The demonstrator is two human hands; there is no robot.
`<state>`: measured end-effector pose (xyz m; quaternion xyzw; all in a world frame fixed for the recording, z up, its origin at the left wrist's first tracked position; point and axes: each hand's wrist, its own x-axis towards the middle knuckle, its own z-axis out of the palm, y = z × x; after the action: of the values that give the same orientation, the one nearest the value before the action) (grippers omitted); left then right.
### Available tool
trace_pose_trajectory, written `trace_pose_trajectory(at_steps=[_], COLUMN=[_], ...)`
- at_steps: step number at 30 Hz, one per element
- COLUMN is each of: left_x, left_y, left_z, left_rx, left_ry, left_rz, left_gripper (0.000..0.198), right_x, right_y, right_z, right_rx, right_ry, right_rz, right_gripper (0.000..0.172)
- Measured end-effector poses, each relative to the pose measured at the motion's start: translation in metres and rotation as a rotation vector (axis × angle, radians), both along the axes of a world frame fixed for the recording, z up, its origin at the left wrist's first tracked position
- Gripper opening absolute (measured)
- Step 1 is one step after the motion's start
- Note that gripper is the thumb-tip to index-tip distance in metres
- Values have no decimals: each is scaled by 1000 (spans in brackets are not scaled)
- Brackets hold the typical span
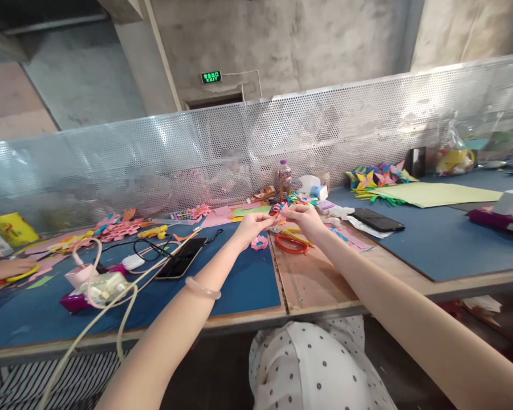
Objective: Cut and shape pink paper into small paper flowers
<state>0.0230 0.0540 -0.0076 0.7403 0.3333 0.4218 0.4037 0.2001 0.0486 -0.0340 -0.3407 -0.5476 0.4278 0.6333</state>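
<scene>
Both hands meet over the middle of the table, above the seam between a blue mat and bare wood. My left hand (pixel 255 225) is closed in a pinch on the left side of a small pink paper piece (pixel 281 214). Its right side is pinched by my right hand (pixel 304 220). Just below my left hand lies a pink paper flower (pixel 259 242) on the blue mat (pixel 243 279). Red-handled scissors (pixel 291 245) rest on the wood under my right hand, beside a yellow-handled tool (pixel 298 234).
A phone (pixel 182 258) and cables lie left, near a power strip (pixel 74 300). Another phone (pixel 377 220) is right. Behind stand a bottle (pixel 284 177) and a perforated screen (pixel 256 136). Another person's hand (pixel 12 269) holds yellow-handled scissors at far left.
</scene>
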Motion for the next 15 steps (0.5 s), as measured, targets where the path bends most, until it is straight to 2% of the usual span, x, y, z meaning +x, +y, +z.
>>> trace_pose_trajectory(at_steps=[7, 15], left_x=[0, -1], left_y=[0, 1], left_z=[1, 1], left_rx=[47, 62], left_ry=[24, 69], left_rz=[-16, 0], left_gripper=[30, 29], right_x=[0, 0], right_y=[-1, 0], right_z=[1, 1], right_rx=[-36, -1], right_ry=[-2, 18], right_rz=[-5, -3], right_gripper=[26, 25])
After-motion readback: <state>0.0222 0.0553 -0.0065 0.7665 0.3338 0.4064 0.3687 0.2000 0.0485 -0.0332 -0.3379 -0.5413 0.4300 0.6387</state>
